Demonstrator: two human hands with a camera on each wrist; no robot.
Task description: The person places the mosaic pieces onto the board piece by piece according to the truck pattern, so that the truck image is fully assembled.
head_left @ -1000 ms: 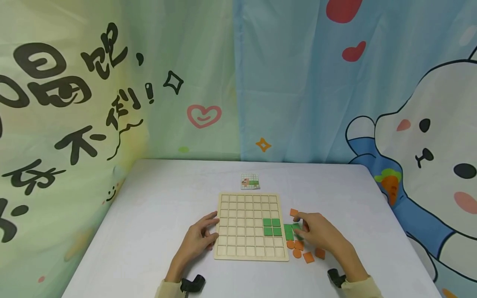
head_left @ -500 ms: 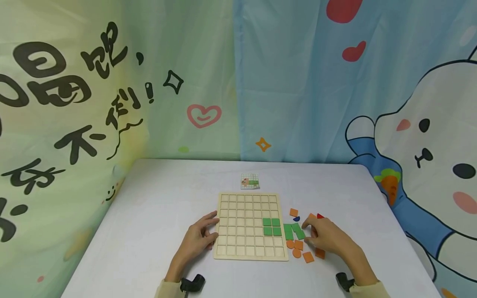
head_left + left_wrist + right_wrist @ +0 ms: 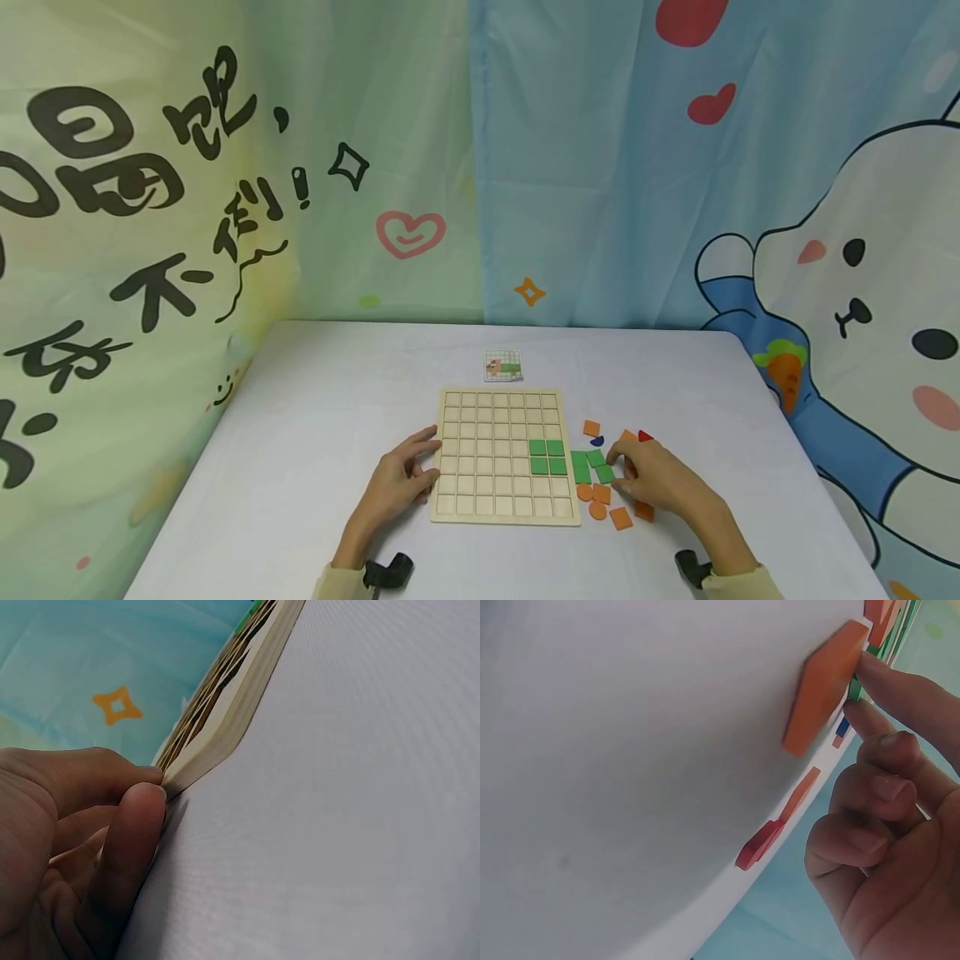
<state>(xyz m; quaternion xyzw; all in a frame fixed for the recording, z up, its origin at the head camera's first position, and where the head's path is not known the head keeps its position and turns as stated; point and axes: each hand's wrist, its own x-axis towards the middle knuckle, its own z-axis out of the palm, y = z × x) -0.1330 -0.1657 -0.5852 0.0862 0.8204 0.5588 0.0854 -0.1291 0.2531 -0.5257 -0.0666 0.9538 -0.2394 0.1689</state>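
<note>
A wooden grid board [image 3: 483, 483] lies on the table with four small green squares [image 3: 547, 457] in its cells. My left hand [image 3: 399, 473] touches the board's left edge with its fingertips; in the left wrist view, a finger and thumb of this hand [image 3: 82, 840] meet at a board corner [image 3: 187, 769]. Right of the board, loose green pieces [image 3: 604, 474] lie beside my right hand [image 3: 663, 479], whose thumb and index finger are apart. In the right wrist view that hand [image 3: 900, 802] has a green piece [image 3: 855, 688] at its fingertips, other fingers curled.
A small picture card [image 3: 502, 365] lies behind the board. Around the right hand are orange squares [image 3: 620, 518], orange discs [image 3: 597, 510], a blue piece [image 3: 597, 441] and a red piece [image 3: 645, 436]. A patterned curtain [image 3: 585, 167] hangs behind the table.
My right hand has moved right, away from the board, uncovering the blue and red pieces. The green pieces by its fingers have shifted and now show as separate squares. The left hand stays put.
</note>
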